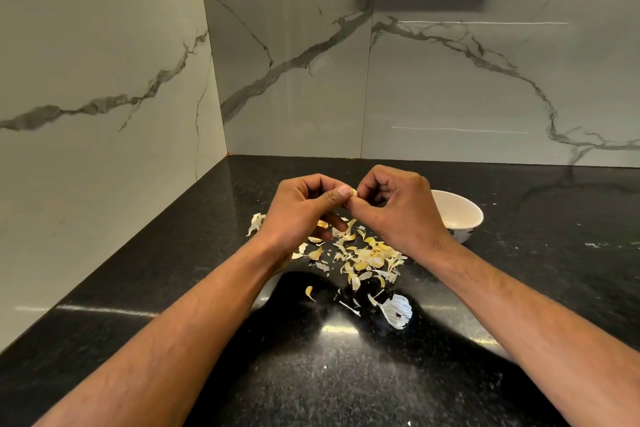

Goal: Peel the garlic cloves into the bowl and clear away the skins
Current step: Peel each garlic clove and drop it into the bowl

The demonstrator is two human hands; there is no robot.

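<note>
Both hands' thumbs pinch one garlic clove (353, 193) between their grips.

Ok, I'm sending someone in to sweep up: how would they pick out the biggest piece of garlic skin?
Start at the black counter, then find the heap of skins below the hands. Nearer the camera than the heap lies the big skin, alone. It is white and wide, while the rest are small yellowish flakes.

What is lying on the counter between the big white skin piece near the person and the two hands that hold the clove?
In the head view, a scatter of yellowish garlic skins covers the black counter between the big white skin piece and the left hand and right hand pinching the clove.
</note>
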